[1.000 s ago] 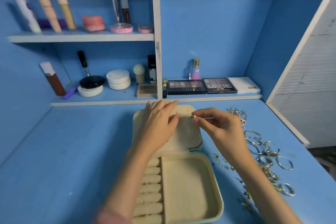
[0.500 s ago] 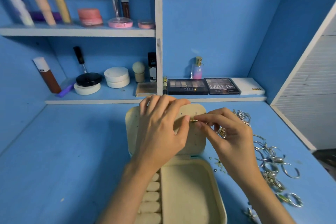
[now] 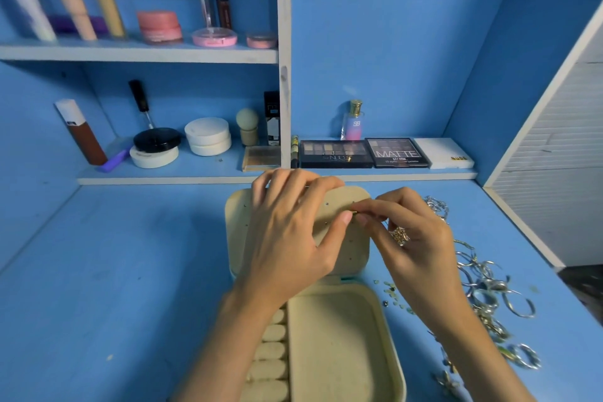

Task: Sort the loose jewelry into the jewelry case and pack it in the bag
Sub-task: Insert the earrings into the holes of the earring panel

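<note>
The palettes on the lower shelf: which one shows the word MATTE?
The middle palette, a dark one lying between the NUDES palette on its left and the white box at the right end.

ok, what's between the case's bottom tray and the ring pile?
Head view: tiny loose jewelry bits on bare blue tabletop; the right forearm crosses above them.

Blue walls [image 3: 375, 26] are filling the upper frame, a white divider [image 3: 283, 42] splitting them. White-edged shelves [image 3: 130, 54] are running at upper left and across the middle. A blue tabletop [image 3: 114, 271] is spreading below; a slatted white panel [image 3: 561, 157] is slanting at right.
</note>
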A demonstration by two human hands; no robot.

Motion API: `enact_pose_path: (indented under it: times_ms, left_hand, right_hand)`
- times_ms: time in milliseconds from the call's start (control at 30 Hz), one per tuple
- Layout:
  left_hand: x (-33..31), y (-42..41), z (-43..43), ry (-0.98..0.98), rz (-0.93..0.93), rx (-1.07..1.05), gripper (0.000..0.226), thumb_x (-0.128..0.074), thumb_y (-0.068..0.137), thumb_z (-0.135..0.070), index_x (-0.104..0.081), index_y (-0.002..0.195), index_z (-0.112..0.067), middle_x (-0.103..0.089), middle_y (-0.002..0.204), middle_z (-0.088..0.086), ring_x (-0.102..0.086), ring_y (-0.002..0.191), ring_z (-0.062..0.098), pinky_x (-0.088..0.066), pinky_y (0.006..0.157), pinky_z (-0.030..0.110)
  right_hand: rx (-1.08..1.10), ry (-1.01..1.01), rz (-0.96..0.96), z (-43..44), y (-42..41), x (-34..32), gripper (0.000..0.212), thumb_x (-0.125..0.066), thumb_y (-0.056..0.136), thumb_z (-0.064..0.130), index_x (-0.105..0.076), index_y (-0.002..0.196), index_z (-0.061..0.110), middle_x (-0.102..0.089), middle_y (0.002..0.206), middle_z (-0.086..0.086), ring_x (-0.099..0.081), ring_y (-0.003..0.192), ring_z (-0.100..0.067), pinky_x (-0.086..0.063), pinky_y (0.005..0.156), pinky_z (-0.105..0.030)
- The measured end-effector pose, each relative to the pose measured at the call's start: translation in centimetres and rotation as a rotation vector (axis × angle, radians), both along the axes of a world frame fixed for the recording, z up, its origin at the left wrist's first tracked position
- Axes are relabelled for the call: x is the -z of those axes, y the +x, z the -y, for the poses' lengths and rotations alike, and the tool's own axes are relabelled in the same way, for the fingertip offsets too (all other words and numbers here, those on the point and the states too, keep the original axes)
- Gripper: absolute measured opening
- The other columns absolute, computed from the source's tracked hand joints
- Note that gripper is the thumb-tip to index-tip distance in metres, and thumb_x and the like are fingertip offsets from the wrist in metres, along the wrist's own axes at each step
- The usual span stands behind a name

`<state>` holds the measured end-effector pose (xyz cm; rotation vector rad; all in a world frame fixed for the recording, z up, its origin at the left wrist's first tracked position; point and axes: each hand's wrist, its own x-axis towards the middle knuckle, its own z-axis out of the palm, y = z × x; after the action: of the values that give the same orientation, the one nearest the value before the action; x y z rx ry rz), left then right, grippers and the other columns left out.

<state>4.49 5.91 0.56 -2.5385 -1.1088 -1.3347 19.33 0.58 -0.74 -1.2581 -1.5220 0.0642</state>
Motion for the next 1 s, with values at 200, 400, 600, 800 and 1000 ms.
enact_pose_path:
  times_ms: [200, 400, 600, 800, 1000]
  left_hand:
    - [-0.01, 0.07, -0.01, 0.009, -0.001, 0.001, 0.028, -0.055, 0.086, -0.036, -0.067, 0.104, -0.018, -0.061, 0.096, -0.003, -0.054, 0.092, 0.023, -0.032, 0.09, 0.033]
    - [-0.03, 0.01, -0.01, 0.015, 0.002, 0.004, 0.026, -0.056, 0.086, -0.034, -0.067, 0.104, -0.019, -0.061, 0.096, -0.003, -0.053, 0.093, 0.021, -0.031, 0.089, 0.031]
    - [-0.04, 0.07, 0.0, 0.024, 0.001, -0.001, 0.026, -0.057, 0.084, -0.031, -0.067, 0.103, -0.018, -0.061, 0.094, -0.002, -0.053, 0.092, 0.022, -0.033, 0.088, 0.033]
    - [0.03, 0.08, -0.1, 0.028, -0.012, -0.006, 0.027, -0.06, 0.081, -0.032, -0.067, 0.103, -0.018, -0.061, 0.095, -0.002, -0.054, 0.093, 0.022, -0.033, 0.089, 0.034]
    - [0.09, 0.24, -0.13, 0.045, 0.017, -0.009, 0.027, -0.058, 0.087, -0.04, -0.068, 0.099, -0.019, -0.063, 0.093, -0.004, -0.055, 0.092, 0.021, -0.033, 0.089, 0.034]
  right_hand:
    - [0.029, 0.001, -0.028, 0.09, -0.03, -0.06, 0.011, -0.066, 0.081, 0.016, -0.072, 0.09, 0.018, -0.056, 0.077, 0.002, -0.051, 0.075, -0.01, -0.04, 0.066, -0.018]
    - [0.045, -0.002, -0.036, 0.15, 0.0, -0.27, 0.009, -0.067, 0.081, 0.02, -0.072, 0.088, 0.018, -0.057, 0.076, 0.001, -0.053, 0.075, -0.013, -0.041, 0.065, -0.022]
    - [0.082, 0.017, -0.071, 0.02, 0.01, -0.16, 0.003, -0.07, 0.078, 0.023, -0.068, 0.079, 0.024, -0.057, 0.072, 0.001, -0.05, 0.07, -0.009, -0.04, 0.063, -0.023]
    - [0.064, 0.002, -0.058, 0.12, 0.02, -0.15, 0.007, -0.069, 0.078, 0.018, -0.071, 0.084, 0.02, -0.054, 0.072, 0.001, -0.049, 0.071, -0.01, -0.041, 0.064, -0.022]
    - [0.068, 0.003, -0.053, 0.21, 0.01, -0.19, 0.008, -0.069, 0.079, 0.016, -0.072, 0.085, 0.02, -0.053, 0.073, 0.0, -0.05, 0.071, -0.012, -0.04, 0.064, -0.023]
